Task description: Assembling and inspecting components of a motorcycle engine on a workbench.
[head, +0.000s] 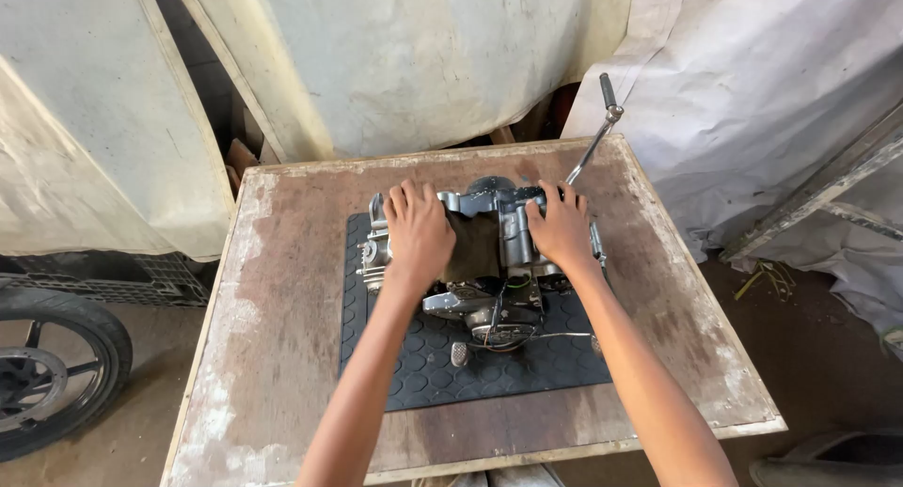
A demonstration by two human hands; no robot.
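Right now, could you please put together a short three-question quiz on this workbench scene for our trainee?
1. True or false: both hands rest on top of the engine.
2. What lies directly under the engine?
A. a black studded rubber mat
B. a sheet of newspaper
C. a metal tray
3. Which hand is nearer the long lever that sticks up at the table's far edge?

Key
1. True: the left hand and the right hand lie flat on it, either side of a dark cloth.
2. A.
3. The right hand.
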